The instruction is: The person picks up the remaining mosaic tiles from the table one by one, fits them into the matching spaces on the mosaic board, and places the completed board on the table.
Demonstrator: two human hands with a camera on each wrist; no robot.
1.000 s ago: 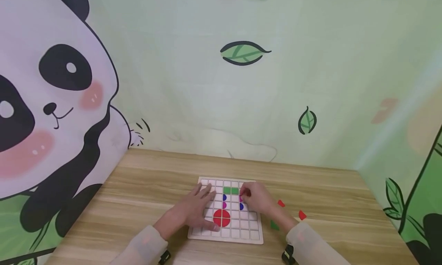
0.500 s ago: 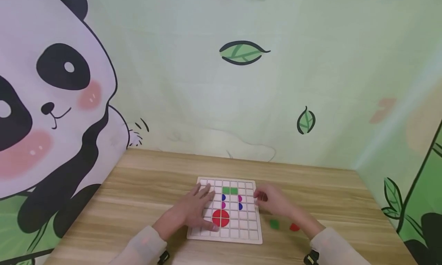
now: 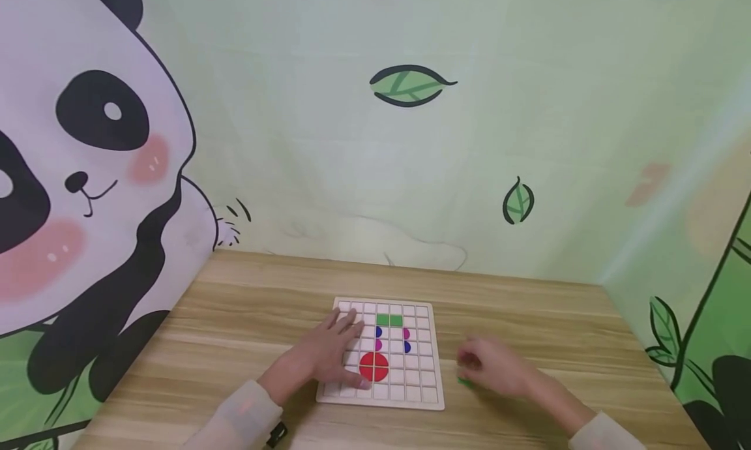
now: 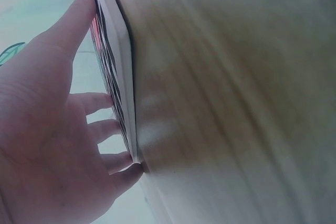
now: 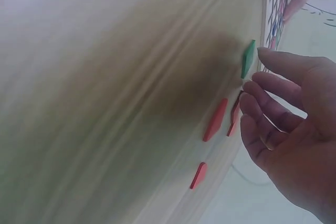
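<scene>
A white grid board lies on the table. My left hand rests spread on its left side, fingers straight. On the grid sit two green squares, a red circle of quarter pieces, and blue and magenta half-discs. To the right of the board, my right hand hovers with loosely bent fingers, nothing between them. In the right wrist view its thumb tip is close beside a loose green tile. The left wrist view shows the left fingers at the board's edge.
Several loose red pieces lie on the wooden table near the right hand; the hand hides them in the head view. Behind the table hangs a pale green cloth printed with a panda and leaves.
My right hand has left the magenta half-disc on the board and moved right and toward me, to the loose green tile. The left hand stays in place on the board.
</scene>
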